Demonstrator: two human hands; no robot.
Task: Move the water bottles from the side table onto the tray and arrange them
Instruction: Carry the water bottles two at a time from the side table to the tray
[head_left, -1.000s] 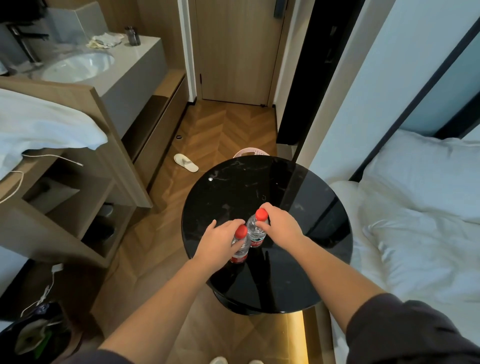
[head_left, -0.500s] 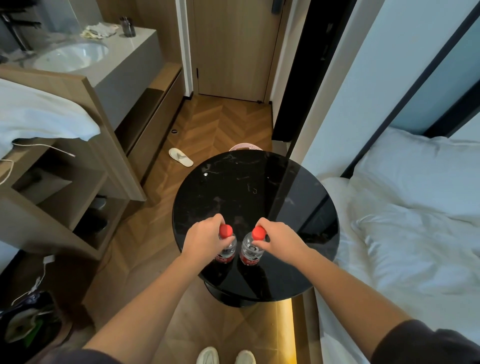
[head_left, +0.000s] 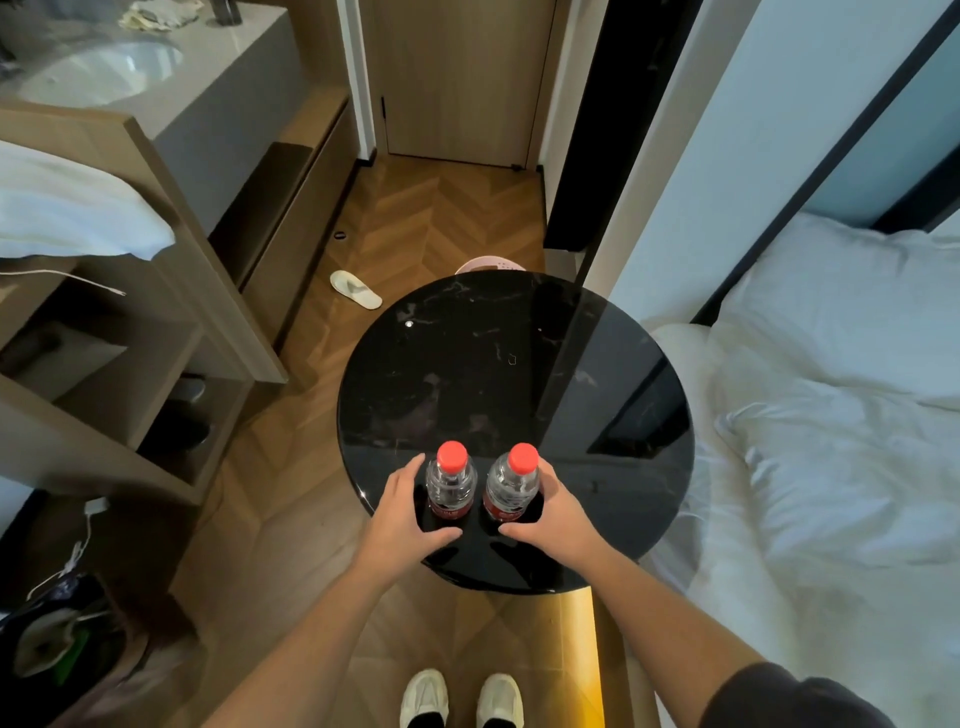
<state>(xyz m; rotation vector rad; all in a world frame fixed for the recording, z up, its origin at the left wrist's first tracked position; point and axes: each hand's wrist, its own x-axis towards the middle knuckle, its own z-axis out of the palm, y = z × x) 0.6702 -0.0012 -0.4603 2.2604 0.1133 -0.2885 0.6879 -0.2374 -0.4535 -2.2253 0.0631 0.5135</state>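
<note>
Two clear water bottles with red caps and red labels stand upright side by side near the front edge of the round black side table (head_left: 498, 364). My left hand (head_left: 400, 525) curls round the lower part of the left bottle (head_left: 451, 483), fingers on its outer side and thumb in front. My right hand (head_left: 558, 519) wraps the right bottle (head_left: 511, 486) the same way from the right. Both bottle bases rest on the tabletop.
A bed with white pillows (head_left: 831, 415) lies right of the table. A wooden shelf unit (head_left: 130, 364) and a sink counter stand to the left. A white slipper (head_left: 356, 289) lies on the wood floor. A pink basket rim (head_left: 488, 266) shows behind the table.
Both bottles have slid toward the table's front edge and now stand level with each other. My hands have dropped from the necks to the lower bodies, leaving the caps uncovered.
</note>
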